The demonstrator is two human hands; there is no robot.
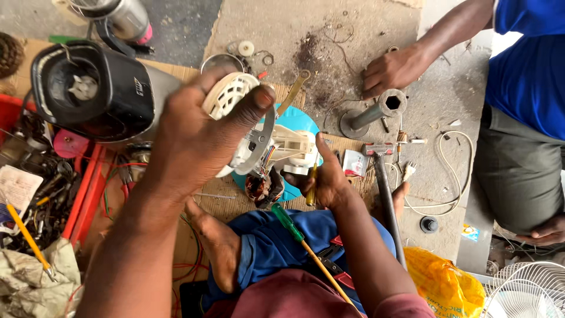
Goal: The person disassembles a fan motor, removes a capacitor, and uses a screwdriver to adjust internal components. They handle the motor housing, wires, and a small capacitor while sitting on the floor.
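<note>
My left hand (197,132) held the white fan motor housing (235,100) up off the surface, fingers (250,109) wrapped tight over its vented round cap, thumb side hidden from the camera. The housing's long axis ran from my fingertips down and to the right, ending at the exposed copper winding (262,188) that hung below my palm. My right hand (326,179) sat just beside that lower end, fingers closed narrowly on a small yellow-handled screwdriver (312,185), its tip pointing up toward the cream plastic bracket (294,144) (tip itself hidden behind the hand, so contact could not be confirmed). So the right hand was the nearer one to the winding end; the left had only the cap end. A green-handled screwdriver (288,221) lay across my blue-trousered lap, nearer my right wrist. Another person's hand (391,68) rested on the concrete floor (353,35), well apart, beside a grey metal fan stand (371,115).
</note>
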